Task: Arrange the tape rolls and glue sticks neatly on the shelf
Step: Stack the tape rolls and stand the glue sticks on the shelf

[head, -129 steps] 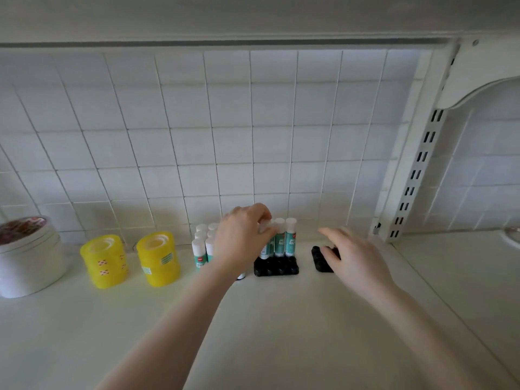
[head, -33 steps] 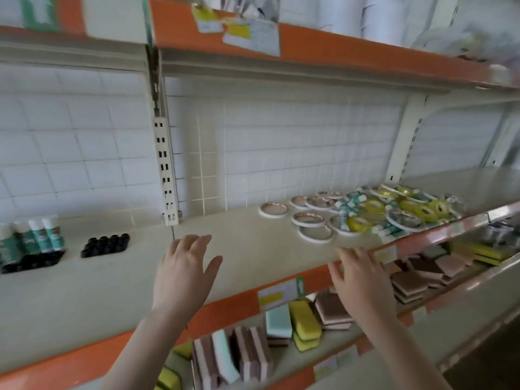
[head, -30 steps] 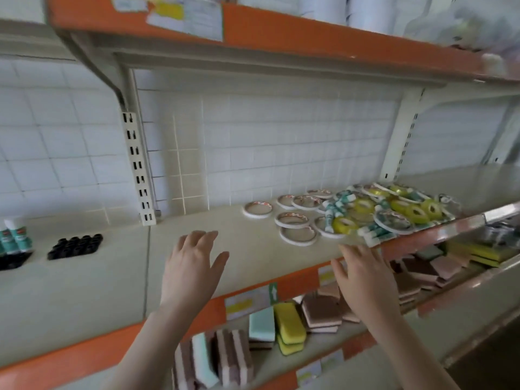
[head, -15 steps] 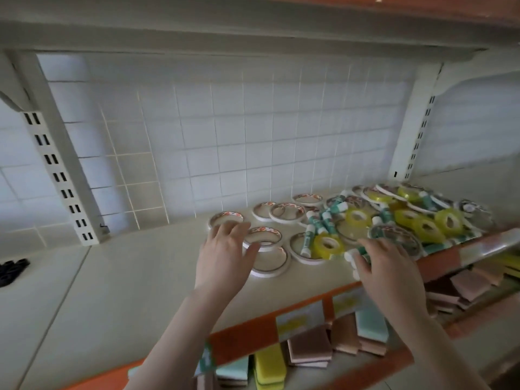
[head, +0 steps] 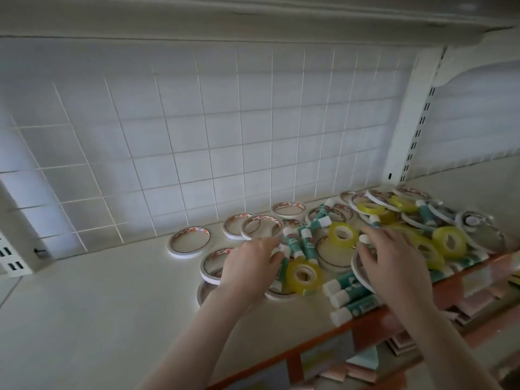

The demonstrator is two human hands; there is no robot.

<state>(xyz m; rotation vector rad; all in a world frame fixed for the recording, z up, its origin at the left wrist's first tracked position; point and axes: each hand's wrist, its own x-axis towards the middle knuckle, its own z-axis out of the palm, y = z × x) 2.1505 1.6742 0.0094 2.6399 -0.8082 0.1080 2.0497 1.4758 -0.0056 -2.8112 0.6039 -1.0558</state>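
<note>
A jumbled pile covers the right part of the cream shelf (head: 98, 299): thin white tape rolls (head: 189, 241), yellow tape rolls (head: 304, 275) and teal glue sticks with white caps (head: 347, 305). My left hand (head: 249, 267) lies over the white rolls at the pile's left edge, its fingertips touching the white cap of a glue stick (head: 284, 270). My right hand (head: 394, 263) rests on top of the pile, fingers spread, with a white cap at its fingertips. Whether either hand grips anything is hidden.
A white tiled wall (head: 225, 136) backs the shelf. A slotted white upright (head: 416, 119) stands at the right, another at the far left. The shelf's orange front edge (head: 365, 319) runs below the pile, with stacked sponges (head: 357, 367) on the lower shelf.
The view has swung right, from the standing glue sticks to the loose pile. Both hands have moved forward from the shelf's front edge onto the pile.
</note>
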